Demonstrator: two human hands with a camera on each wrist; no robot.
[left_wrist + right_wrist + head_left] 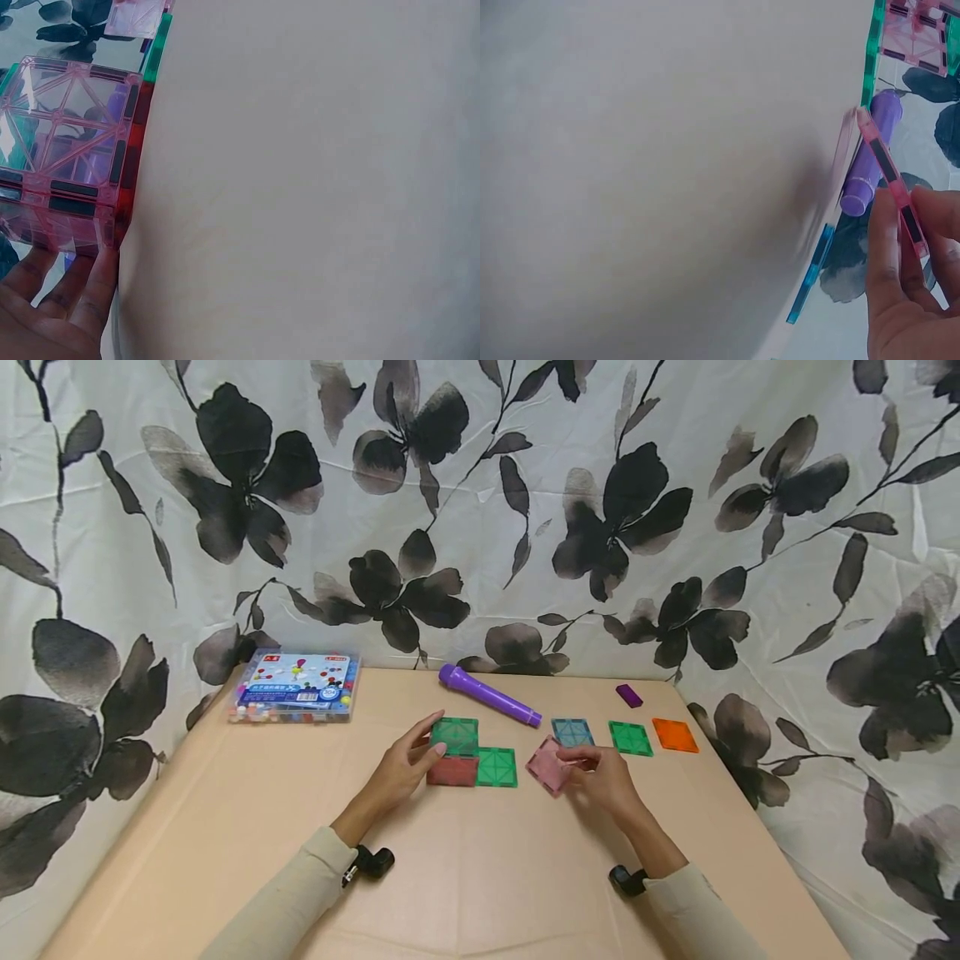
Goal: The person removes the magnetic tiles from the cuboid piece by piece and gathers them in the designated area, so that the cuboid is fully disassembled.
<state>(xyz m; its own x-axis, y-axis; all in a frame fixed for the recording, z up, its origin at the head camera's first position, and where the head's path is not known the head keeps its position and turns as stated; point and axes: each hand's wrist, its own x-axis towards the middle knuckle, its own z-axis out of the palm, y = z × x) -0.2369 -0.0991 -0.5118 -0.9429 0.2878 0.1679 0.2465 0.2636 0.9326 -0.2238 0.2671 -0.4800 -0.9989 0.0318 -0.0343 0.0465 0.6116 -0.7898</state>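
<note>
A small box of magnetic tiles stands on the table, with a green tile [455,737] at its back and top and pink panels [64,124] above a red tile [132,157]. My left hand [401,768] touches its left side with fairly straight fingers. A flat green tile [497,767] adjoins the box on the right. My right hand [603,781] pinches a pink tile [548,766] between thumb and fingers. That tile is tilted, its far edge close to the table beside the green one, as the right wrist view shows.
A blue tile [572,732], a green tile [630,738] and an orange tile [676,735] lie at the right. Behind are a purple microphone-shaped tube [491,696], a small purple block [628,696] and a clear plastic case [295,687]. A floral curtain [480,527] hangs behind the table.
</note>
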